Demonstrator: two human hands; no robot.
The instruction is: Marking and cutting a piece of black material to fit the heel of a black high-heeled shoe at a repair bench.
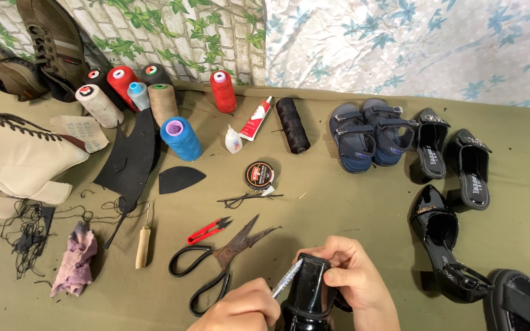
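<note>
At the near edge of the olive-green cloth tabletop (351,214), the right hand (354,279) was closed around the block heel of a glossy black patent high-heeled shoe (308,294). The left hand (243,306) was closed on a slim silver metal tool (286,279), its tip resting against the heel's top edge. Work on the heel appeared to be under way; how much was finished could not be judged, as the shoe's lower part ran out of view.

Counts, taken from the large rusty black-handled scissors (222,257):
- beside them, one small red thread snip (210,230)
- to their left, one wooden-handled awl (143,245)
- beyond them, eight thread spools (180,138) and two glue tubes (256,117)
- to their right, two blue sandals (369,135), two black flat slides (452,156) and two more black patent heels (443,239).
</note>
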